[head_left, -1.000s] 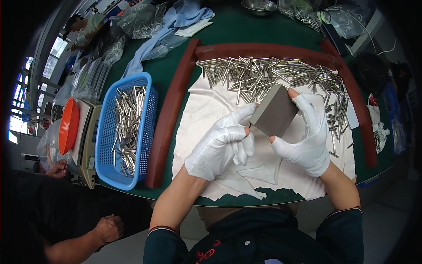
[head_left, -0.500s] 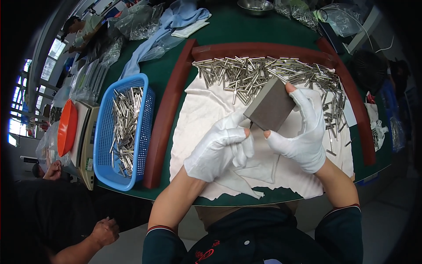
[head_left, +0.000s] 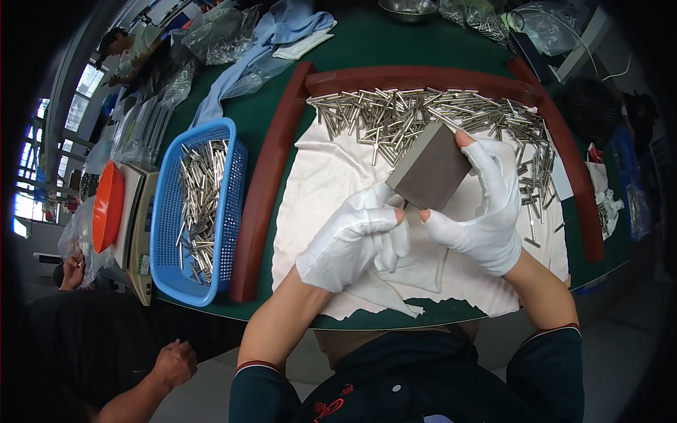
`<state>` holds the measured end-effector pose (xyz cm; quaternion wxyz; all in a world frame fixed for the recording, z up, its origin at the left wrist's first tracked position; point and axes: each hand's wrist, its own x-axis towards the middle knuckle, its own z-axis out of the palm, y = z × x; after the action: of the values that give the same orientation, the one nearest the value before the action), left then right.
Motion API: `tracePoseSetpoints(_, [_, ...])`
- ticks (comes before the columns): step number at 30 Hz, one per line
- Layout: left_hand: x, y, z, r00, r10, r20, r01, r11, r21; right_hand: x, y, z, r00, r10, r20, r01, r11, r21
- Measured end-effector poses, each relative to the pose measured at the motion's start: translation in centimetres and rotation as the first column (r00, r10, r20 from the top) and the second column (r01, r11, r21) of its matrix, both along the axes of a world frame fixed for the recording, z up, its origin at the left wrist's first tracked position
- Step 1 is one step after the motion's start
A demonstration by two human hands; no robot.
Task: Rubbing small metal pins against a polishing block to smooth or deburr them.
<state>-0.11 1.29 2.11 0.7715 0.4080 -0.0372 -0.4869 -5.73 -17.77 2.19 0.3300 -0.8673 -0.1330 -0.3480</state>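
Note:
Both my hands wear white gloves with some bare fingertips showing. In my right hand (head_left: 486,208) is a grey-brown rectangular block (head_left: 436,169), tilted above the cloth, with the thumb at its lower corner and a finger on its upper right edge. My left hand (head_left: 360,233) is closed beside the block's lower left corner, thumb and fingers pinched together. A tiny dark tip shows by its thumb, but what it belongs to is hidden. Beyond the block, many short metal pins (head_left: 395,120) lie heaped on a pale cloth (head_left: 310,204).
A red-brown wooden frame (head_left: 264,190) borders the cloth. To its left stands a blue plastic basket (head_left: 240,183) of metal pins, then a scale (head_left: 144,211) with an orange tray (head_left: 108,204). A co-worker's hand (head_left: 175,363) is at lower left. A metal bowl (head_left: 409,7) sits at the back.
The block has tipped slightly and shifted a little left with my right hand. My left hand stays nearly in place. The co-worker's hand at lower left has moved slightly.

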Motion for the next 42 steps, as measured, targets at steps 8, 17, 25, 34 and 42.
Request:
tracePoseSetpoints(8, [0.0,0.0,0.8,0.996,0.069,-0.048,-0.07,0.997,-0.032,-0.3,0.1,-0.3,0.999,-0.007,-0.032,0.008,1.0,0.024])
tracePoseSetpoints(17, [-0.1,0.0,-0.2,0.995,-0.067,-0.072,0.061,0.995,-0.078,0.1,-0.2,0.0,1.0,-0.02,0.007,0.019,0.98,0.198])
tracePoseSetpoints(25, [0.4,0.4,-0.9,0.959,-0.037,-0.281,-0.057,0.946,-0.319,-0.3,-0.9,0.0,0.997,-0.047,-0.055,0.053,0.993,0.106])
tracePoseSetpoints(34, [0.3,0.3,-0.5,0.95,-0.007,-0.311,-0.094,0.946,-0.311,-0.3,-0.4,-0.1,0.999,-0.005,-0.04,0.007,0.999,0.047])
tracePoseSetpoints(42, [-0.1,-0.2,0.1,0.996,0.042,-0.078,-0.049,0.994,-0.093,-0.3,-0.2,0.1,1.0,-0.016,0.014,0.017,0.999,-0.037])
